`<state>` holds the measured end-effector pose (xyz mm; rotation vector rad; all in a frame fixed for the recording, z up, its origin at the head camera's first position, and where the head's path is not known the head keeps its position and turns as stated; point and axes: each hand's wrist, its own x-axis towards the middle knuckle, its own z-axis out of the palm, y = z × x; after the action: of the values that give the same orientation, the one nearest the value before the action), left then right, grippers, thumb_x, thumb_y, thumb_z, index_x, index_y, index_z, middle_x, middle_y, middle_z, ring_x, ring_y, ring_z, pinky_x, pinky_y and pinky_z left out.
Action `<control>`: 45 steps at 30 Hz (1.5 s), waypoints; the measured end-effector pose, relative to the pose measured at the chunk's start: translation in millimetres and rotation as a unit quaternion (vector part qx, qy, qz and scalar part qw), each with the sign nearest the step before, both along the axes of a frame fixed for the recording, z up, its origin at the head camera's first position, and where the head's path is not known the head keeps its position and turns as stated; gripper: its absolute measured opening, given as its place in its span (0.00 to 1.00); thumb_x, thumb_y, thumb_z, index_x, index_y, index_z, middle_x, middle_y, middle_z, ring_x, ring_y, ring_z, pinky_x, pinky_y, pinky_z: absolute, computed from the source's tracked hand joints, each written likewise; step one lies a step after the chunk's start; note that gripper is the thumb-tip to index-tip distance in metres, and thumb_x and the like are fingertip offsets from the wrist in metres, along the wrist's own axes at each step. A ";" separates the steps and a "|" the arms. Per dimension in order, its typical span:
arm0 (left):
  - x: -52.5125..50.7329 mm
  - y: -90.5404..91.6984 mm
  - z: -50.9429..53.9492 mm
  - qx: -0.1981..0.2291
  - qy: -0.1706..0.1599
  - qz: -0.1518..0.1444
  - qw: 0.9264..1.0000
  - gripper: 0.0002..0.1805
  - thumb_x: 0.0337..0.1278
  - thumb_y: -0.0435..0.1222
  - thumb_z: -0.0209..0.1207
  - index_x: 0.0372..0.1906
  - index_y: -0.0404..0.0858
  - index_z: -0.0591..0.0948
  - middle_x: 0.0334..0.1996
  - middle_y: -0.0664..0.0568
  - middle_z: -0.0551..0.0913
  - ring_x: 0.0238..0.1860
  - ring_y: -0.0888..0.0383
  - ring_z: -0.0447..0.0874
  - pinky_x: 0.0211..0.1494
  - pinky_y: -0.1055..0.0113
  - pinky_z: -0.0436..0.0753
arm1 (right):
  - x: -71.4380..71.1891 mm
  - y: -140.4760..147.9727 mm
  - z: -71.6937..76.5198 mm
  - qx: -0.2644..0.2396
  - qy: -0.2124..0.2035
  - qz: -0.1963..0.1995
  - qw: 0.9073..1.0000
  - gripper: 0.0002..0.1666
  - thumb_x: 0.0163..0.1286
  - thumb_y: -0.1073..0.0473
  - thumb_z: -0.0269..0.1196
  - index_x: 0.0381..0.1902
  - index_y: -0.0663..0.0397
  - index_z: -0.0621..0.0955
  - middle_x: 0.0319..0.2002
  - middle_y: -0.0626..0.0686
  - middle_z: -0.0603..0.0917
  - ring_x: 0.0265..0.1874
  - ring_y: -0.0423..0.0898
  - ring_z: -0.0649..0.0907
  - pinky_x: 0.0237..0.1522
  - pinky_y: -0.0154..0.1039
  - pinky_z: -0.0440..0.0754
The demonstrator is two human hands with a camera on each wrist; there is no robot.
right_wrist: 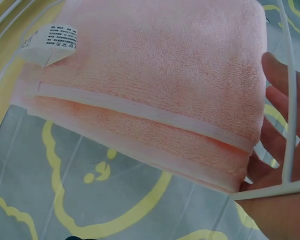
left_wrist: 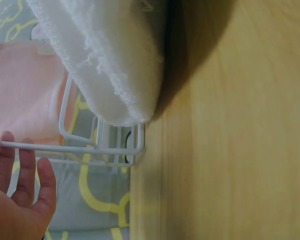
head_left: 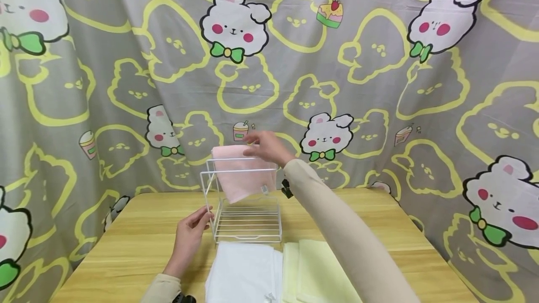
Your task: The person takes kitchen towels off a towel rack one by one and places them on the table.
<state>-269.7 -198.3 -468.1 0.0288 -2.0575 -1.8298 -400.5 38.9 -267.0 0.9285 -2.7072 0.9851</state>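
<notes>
A white wire rack point(head_left: 248, 238) stands on the table, and a folded pink towel point(head_left: 237, 179) hangs over its upper part with a small tag near the lower edge. My left hand point(head_left: 190, 234) pinches the rack's left upright; in the left wrist view its thumb and fingertips meet the white rod. At the towel's top fold is my right hand point(head_left: 269, 148), fingers loosely bent. In the right wrist view, the thumb and fingers of that hand point(right_wrist: 277, 125) lie along the pink towel's edge without visibly gripping it, beside the rack's bars.
Folded white towels point(head_left: 244, 272) lie in front of the rack, close to its base. Folded yellow towels point(head_left: 317, 270) are to their right, partly under the right forearm. A patterned grey curtain point(head_left: 269, 78) hangs behind the wooden table point(head_left: 139, 228).
</notes>
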 end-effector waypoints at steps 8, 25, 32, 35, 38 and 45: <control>-0.4 -0.5 0.3 -0.007 -0.004 -0.001 1.000 0.18 0.72 0.33 0.61 0.59 0.27 0.82 0.46 0.37 0.89 0.42 0.66 0.86 0.47 0.70 0.89 | -1.1 -3.1 -2.6 0.024 -0.004 -0.005 1.000 0.20 0.71 0.56 0.69 0.59 0.48 0.85 0.57 0.52 0.86 0.56 0.49 0.85 0.59 0.43 0.85; 0.8 0.7 2.3 0.011 -0.015 -0.008 1.000 0.18 0.71 0.32 0.61 0.60 0.28 0.82 0.38 0.56 0.90 0.41 0.67 0.85 0.47 0.71 0.88 | 0.6 0.4 -7.3 -0.031 0.038 -0.024 0.999 0.13 0.74 0.64 0.65 0.52 0.50 0.89 0.55 0.51 0.88 0.55 0.48 0.86 0.60 0.41 0.85; 1.1 -0.1 2.6 0.004 -0.018 -0.012 1.000 0.18 0.72 0.33 0.61 0.61 0.29 0.81 0.40 0.52 0.91 0.43 0.65 0.86 0.47 0.71 0.88 | 0.1 -0.6 -6.4 -0.004 0.014 -0.024 1.000 0.17 0.74 0.59 0.65 0.59 0.49 0.86 0.53 0.53 0.88 0.50 0.47 0.87 0.52 0.40 0.87; 1.4 -0.6 2.1 0.005 -0.018 -0.015 1.000 0.19 0.72 0.34 0.61 0.61 0.29 0.81 0.41 0.54 0.90 0.43 0.65 0.86 0.47 0.72 0.87 | 0.1 -1.3 -6.2 0.002 0.005 -0.026 1.000 0.18 0.73 0.59 0.67 0.60 0.48 0.85 0.52 0.52 0.89 0.48 0.45 0.87 0.50 0.39 0.87; 1.5 -0.5 1.5 0.005 -0.016 -0.015 1.000 0.19 0.72 0.34 0.61 0.61 0.29 0.81 0.39 0.57 0.90 0.43 0.65 0.86 0.47 0.72 0.87 | 0.0 -2.0 -6.2 -0.006 0.006 -0.030 1.000 0.17 0.72 0.61 0.67 0.57 0.49 0.87 0.50 0.51 0.89 0.47 0.45 0.87 0.49 0.38 0.87; 1.4 -0.9 0.1 -0.005 -0.004 -0.012 1.000 0.20 0.72 0.34 0.61 0.62 0.27 0.80 0.40 0.55 0.91 0.43 0.64 0.86 0.47 0.72 0.88 | 2.3 -1.5 -7.3 -0.037 0.040 -0.042 0.998 0.13 0.71 0.64 0.68 0.51 0.51 0.89 0.50 0.52 0.90 0.50 0.48 0.88 0.54 0.40 0.87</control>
<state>-268.4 -199.2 -468.1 0.0099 -2.0810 -1.8374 -398.2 37.4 -274.3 0.8168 -2.6019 1.0027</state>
